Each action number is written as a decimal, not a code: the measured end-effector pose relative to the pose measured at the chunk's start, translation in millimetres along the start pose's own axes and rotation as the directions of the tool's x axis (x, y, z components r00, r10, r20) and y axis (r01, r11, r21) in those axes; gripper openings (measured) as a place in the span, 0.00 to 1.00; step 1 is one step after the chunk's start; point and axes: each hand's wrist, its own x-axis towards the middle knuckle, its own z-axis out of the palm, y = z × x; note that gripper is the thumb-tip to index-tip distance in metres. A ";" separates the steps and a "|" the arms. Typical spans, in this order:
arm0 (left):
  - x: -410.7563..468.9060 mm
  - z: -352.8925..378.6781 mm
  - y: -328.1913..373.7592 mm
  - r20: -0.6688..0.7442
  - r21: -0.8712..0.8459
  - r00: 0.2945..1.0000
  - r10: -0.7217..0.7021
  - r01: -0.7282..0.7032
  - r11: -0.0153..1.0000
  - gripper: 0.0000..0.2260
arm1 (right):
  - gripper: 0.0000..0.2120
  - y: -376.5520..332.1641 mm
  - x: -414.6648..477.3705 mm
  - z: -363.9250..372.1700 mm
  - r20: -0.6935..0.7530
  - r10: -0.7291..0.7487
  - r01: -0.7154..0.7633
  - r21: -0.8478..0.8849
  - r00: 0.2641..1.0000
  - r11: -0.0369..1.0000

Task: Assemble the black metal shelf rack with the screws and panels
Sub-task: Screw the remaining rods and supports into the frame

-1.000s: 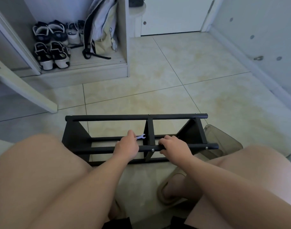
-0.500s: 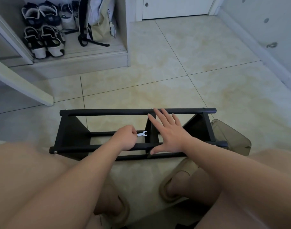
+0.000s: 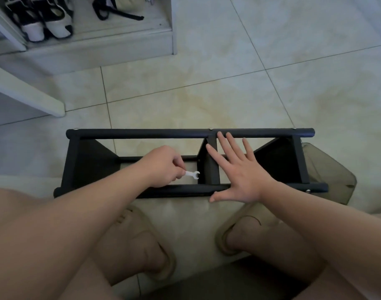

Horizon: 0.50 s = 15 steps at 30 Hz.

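Note:
The black metal shelf rack (image 3: pixel 141 134) lies on the tiled floor in front of my feet, with two long tubes, end panels and a middle panel (image 3: pixel 211 167). Small screw heads show on the far tube. My left hand (image 3: pixel 163 166) pinches a small white wrench (image 3: pixel 192 174) whose open jaw points at the middle panel. My right hand (image 3: pixel 241 169) is spread flat with straight fingers over the rack, right of the middle panel, fingertips at the far tube and palm over the near tube.
A white cabinet (image 3: pixel 98 46) with sandals (image 3: pixel 46 24) and bag straps stands at the far left. A white slanted board (image 3: pixel 27 94) ends near the rack's left. My slippered feet (image 3: pixel 141 241) sit just behind the rack. A tan slipper (image 3: pixel 328 169) lies at its right end.
My right hand let go of the near tube, opened and now lies spread flat over the rack. The view tilted downward. My left hand still holds the wrench in nearly the same spot.

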 end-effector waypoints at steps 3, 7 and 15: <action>6.9 6.9 2.2 -0.022 -0.073 0.999 -0.035 0.033 0.997 0.07 | 0.59 3.6 -1.9 0.1 -0.008 0.042 -0.042 0.012 0.999 0.999; 15.8 17.1 6.2 -0.049 -0.138 0.996 -0.078 0.071 0.988 0.09 | 0.60 3.1 -2.6 1.0 -0.023 0.072 -0.071 0.050 0.997 0.996; 20.5 34.5 14.1 0.015 -0.374 0.990 -0.140 0.135 0.918 0.06 | 0.59 1.3 -3.4 -0.5 -0.057 0.074 -0.070 0.078 0.996 0.995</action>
